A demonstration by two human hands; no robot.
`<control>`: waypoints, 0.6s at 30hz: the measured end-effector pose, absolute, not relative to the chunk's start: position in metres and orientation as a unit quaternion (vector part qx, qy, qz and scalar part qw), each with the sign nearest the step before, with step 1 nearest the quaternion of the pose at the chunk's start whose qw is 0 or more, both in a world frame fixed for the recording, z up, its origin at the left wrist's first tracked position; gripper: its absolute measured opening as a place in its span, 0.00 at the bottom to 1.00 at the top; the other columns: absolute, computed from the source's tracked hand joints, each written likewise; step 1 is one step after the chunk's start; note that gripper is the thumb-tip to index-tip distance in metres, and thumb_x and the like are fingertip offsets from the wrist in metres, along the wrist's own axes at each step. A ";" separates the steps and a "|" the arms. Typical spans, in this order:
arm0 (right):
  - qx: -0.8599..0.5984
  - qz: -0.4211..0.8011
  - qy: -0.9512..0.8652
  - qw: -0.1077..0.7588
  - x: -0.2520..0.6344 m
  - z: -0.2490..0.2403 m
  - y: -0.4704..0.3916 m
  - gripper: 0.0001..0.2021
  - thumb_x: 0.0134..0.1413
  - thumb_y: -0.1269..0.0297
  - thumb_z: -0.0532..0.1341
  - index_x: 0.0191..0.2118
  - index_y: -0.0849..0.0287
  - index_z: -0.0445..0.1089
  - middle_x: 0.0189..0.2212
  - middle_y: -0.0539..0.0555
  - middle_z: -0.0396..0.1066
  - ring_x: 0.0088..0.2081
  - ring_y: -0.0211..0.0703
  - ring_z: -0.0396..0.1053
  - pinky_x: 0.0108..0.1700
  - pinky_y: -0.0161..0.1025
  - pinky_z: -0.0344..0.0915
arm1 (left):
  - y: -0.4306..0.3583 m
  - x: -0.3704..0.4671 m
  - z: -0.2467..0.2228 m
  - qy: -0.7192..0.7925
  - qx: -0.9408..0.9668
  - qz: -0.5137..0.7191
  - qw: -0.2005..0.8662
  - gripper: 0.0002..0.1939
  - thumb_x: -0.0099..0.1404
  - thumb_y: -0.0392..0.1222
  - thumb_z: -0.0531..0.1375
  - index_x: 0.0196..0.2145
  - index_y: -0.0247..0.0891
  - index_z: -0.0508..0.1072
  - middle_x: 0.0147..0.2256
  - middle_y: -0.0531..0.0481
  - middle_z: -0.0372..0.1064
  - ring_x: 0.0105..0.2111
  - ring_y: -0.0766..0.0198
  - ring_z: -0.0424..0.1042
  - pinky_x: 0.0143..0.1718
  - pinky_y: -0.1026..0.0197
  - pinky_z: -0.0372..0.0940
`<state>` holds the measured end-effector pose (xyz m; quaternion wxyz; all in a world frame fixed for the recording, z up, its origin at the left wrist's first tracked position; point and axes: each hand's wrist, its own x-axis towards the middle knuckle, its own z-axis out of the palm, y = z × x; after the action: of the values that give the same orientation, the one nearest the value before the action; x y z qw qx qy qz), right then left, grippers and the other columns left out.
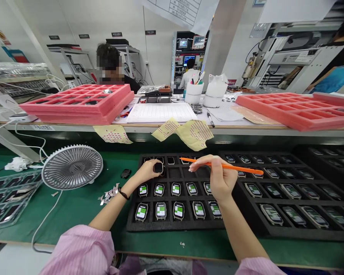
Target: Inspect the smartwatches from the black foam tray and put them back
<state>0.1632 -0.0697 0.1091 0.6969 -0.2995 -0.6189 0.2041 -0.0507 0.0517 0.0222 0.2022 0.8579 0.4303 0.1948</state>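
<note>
No wording or number can be read with certainty. Rows of print are seen on the chart (176,10) at twelve o'clock, too blurred to be made out. Small print is borne by the wall plates (117,34) between ten and twelve, the shelf label (43,128) at nine and the machine label (298,57) at two. Tiny characters are shown on the watches (176,189) at six, likewise illegible.

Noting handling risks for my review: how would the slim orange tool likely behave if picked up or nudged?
The orange tool is probably stiff: both ends extend from the right hand without visible sag. Its slenderness suggests it is light and easily nudged. The narrow tip looks most apt to bend; its cross-section is unclear, so I can't judge rolling.
</note>
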 end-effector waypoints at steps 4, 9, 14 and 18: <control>-0.291 0.189 -0.618 0.705 0.164 0.109 -0.069 0.18 0.65 0.63 0.50 0.32 0.60 0.74 0.24 0.52 0.73 0.25 0.40 0.72 0.28 0.39 0.70 | 0.054 -0.035 0.028 0.418 0.859 0.208 0.211 0.21 0.53 0.37 0.64 0.46 0.33 0.71 0.41 0.44 0.73 0.34 0.60 0.72 0.35 0.61 0.66; -0.303 0.197 -0.620 0.696 0.165 0.111 -0.072 0.18 0.65 0.62 0.50 0.32 0.59 0.74 0.25 0.52 0.73 0.27 0.40 0.73 0.29 0.38 0.70 | 0.053 -0.005 0.018 0.375 0.882 0.180 0.220 0.26 0.49 0.43 0.69 0.46 0.34 0.72 0.45 0.42 0.71 0.44 0.53 0.70 0.46 0.57 0.64; -0.309 0.218 -0.620 0.688 0.166 0.109 -0.069 0.13 0.63 0.63 0.54 0.32 0.59 0.74 0.25 0.51 0.73 0.27 0.39 0.72 0.29 0.37 0.70 | 0.052 -0.023 0.014 0.413 0.885 0.156 0.149 0.24 0.62 0.54 0.60 0.50 0.36 0.71 0.51 0.41 0.66 0.51 0.52 0.64 0.52 0.55 0.60; -0.342 0.255 -0.624 0.655 0.156 0.099 -0.059 0.10 0.61 0.60 0.56 0.34 0.59 0.72 0.27 0.51 0.73 0.28 0.39 0.73 0.31 0.37 0.71 | 0.046 -0.051 0.011 0.458 0.874 0.119 0.108 0.20 0.69 0.52 0.51 0.48 0.35 0.72 0.49 0.41 0.67 0.50 0.51 0.65 0.49 0.51 0.61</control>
<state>0.1564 -0.0594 0.0988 0.6546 -0.3420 -0.6241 0.2550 -0.0505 0.0461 0.0109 0.1077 0.8743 0.4582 0.1189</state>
